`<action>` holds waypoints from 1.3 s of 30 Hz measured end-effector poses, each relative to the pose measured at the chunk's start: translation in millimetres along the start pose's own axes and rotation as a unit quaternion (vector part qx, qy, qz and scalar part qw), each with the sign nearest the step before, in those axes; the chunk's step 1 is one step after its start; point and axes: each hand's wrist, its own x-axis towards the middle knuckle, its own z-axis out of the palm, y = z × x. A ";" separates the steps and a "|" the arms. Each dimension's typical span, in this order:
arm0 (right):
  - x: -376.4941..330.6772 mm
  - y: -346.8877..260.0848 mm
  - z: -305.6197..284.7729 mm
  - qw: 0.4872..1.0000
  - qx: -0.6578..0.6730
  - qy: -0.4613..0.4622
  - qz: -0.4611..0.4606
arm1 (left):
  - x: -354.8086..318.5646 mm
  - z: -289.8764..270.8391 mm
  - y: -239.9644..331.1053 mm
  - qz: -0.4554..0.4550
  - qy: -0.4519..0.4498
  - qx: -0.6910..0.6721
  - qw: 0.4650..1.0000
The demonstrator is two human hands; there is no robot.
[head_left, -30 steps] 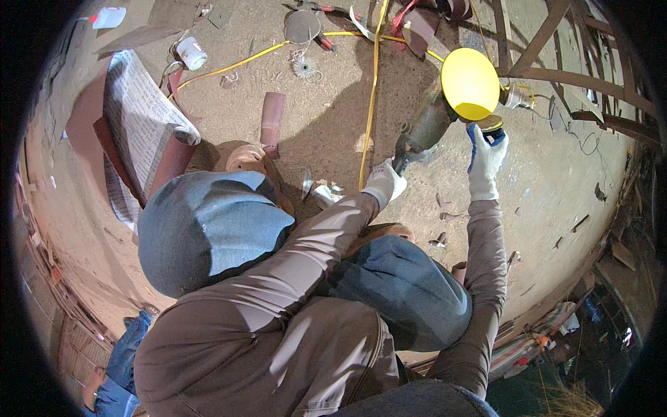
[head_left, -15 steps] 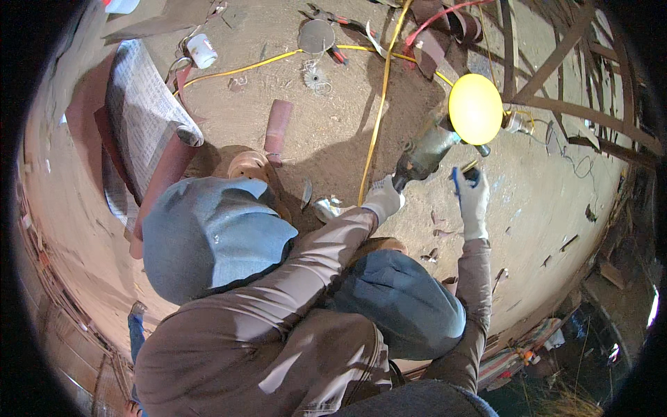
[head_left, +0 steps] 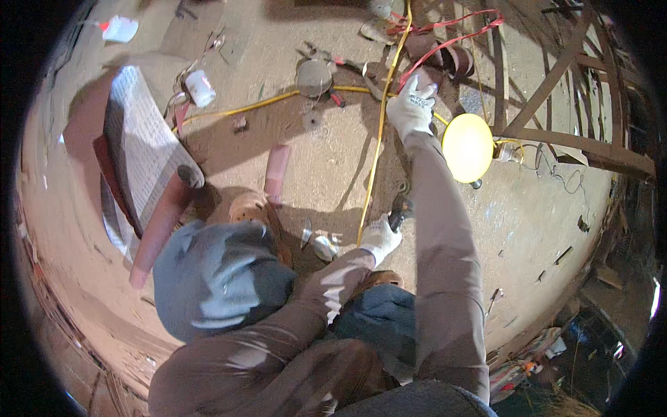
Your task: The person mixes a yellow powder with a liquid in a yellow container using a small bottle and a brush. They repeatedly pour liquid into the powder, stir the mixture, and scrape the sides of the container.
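My left hand (head_left: 381, 238), in a white glove, is closed around the dark handle (head_left: 398, 212) of a power tool. The tool's body is hidden behind my right forearm. Its bright yellow round head (head_left: 467, 147) shows to the right of that arm. My right hand (head_left: 411, 104), also gloved, is stretched far forward. It rests where a yellow cable (head_left: 379, 139) and a red cable (head_left: 445, 48) run past a rusty cylinder (head_left: 445, 59). Whether its fingers hold anything is not clear.
On the sandy floor lie a round metal disc (head_left: 314, 76), a pink tube (head_left: 276, 170), a white cup (head_left: 200, 88) and a ribbed white sheet (head_left: 142, 149) leaning on reddish boards. A rusty metal frame (head_left: 556, 111) stands at the right. My grey-blue knee (head_left: 215, 278) fills the lower left.
My right hand has left the spot beside the yellow head and reached forward to the cables. My left hand with the tool has dropped closer to my body.
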 end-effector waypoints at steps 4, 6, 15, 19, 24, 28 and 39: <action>23.8 -8.1 29.9 0.988 -0.025 -0.040 0.144 | 11.5 2.0 -20.7 0.079 -0.011 0.066 0.995; 27.3 -3.0 28.6 0.996 0.030 -0.014 0.086 | 18.5 -4.3 -14.7 0.080 -0.082 0.101 0.988; -27.7 31.2 -74.8 0.974 0.037 0.145 -0.171 | 12.1 -108.1 94.8 0.099 -0.184 0.260 0.943; -81.3 78.5 -169.0 0.866 0.489 -0.083 0.061 | 35.0 -136.3 111.5 0.200 -0.070 -0.036 0.977; -152.5 150.6 -201.1 0.804 0.585 -0.087 0.055 | 10.0 -153.4 151.2 0.278 -0.213 -0.511 0.785; -192.1 160.1 -186.6 0.771 0.631 -0.042 0.078 | -10.5 -129.6 167.1 0.282 -0.104 -0.548 0.781; -215.3 187.8 -153.3 0.752 0.647 -0.029 0.121 | -14.9 -87.0 158.5 0.158 -0.232 -0.565 0.776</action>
